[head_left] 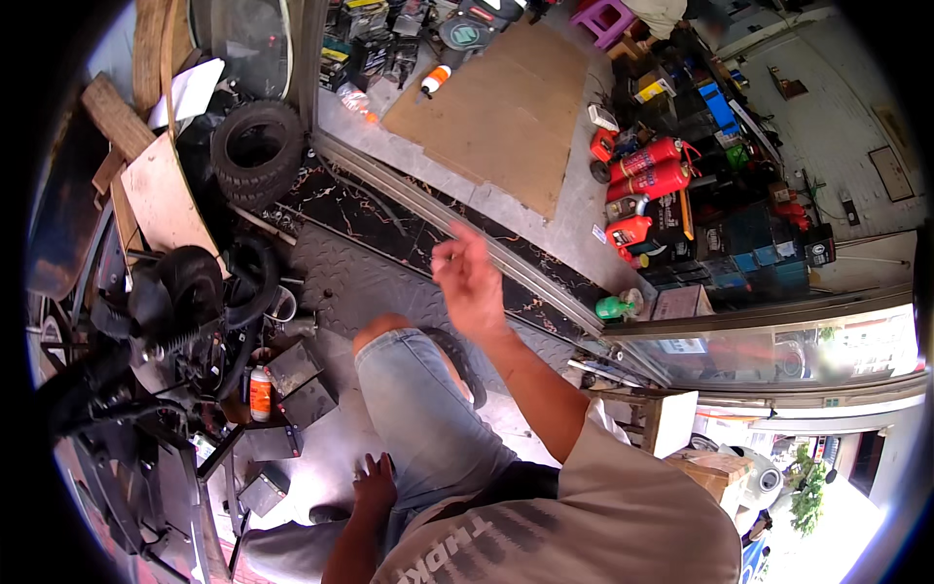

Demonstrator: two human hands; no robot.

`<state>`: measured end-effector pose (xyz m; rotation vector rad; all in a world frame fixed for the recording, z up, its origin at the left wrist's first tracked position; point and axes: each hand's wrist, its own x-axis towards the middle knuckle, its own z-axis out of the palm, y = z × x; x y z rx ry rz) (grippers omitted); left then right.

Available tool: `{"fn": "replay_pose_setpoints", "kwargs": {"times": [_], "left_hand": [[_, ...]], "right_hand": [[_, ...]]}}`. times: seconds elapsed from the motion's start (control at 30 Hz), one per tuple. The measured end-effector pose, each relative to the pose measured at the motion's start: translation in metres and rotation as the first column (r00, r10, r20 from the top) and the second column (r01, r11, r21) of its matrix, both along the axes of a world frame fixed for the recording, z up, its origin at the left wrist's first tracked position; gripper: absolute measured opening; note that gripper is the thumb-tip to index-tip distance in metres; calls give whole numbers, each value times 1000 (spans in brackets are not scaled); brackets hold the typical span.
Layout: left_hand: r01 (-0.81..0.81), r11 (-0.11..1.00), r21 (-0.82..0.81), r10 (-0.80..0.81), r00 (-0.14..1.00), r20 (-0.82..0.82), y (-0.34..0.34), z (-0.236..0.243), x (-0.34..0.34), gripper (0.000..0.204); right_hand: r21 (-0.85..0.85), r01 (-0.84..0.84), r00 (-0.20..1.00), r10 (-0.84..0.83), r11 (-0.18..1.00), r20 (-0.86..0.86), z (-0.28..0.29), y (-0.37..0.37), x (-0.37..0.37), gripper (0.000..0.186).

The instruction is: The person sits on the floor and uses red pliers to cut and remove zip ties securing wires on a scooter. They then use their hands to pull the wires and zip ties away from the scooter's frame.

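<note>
Beyond one doorsill (pixel 389 185), two red extinguishers (pixel 654 179); right hand (pixel 471 290) raised, half-curled, empty; left hand's (pixel 374 484) grip unclear.

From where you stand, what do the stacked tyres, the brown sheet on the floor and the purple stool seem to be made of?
Stacked tyres: matt black rubber, judging by the chunky tread.
Brown sheet: probably cardboard, from its dull, flat tan surface.
Purple stool: likely moulded plastic, given its even, bright colour and openings.
</note>
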<state>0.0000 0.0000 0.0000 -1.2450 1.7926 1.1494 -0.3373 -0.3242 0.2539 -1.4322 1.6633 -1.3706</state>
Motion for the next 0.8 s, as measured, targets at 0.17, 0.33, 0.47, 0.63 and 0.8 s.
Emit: {"fn": "replay_pose_setpoints", "kwargs": {"times": [0.17,0.33,0.47,0.63,0.8], "left_hand": [[-34,998,44,39,994,-102,-6,-119,23,79],[-52,999,15,54,990,-127,-44,-123,18,67],[-106,993,-57,97,985,-143,-53,-60,-11,59],[-28,995,-95,20,997,-80,-56,-45,-52,51],[58,991,-120,-54,998,33,-34,-1,-80,43]], "right_hand": [[253,70,921,35,965,-389,-196,80,-19,54],[505,256,510,328,825,-795,-366,179,-120,42],[920,22,910,373,392,-181,-334,240,-133,45],[975,-93,826,563,201,-37,-259,209,-102,18],[861,-289,841,540,418,20,-183,190,-55,20]]}}
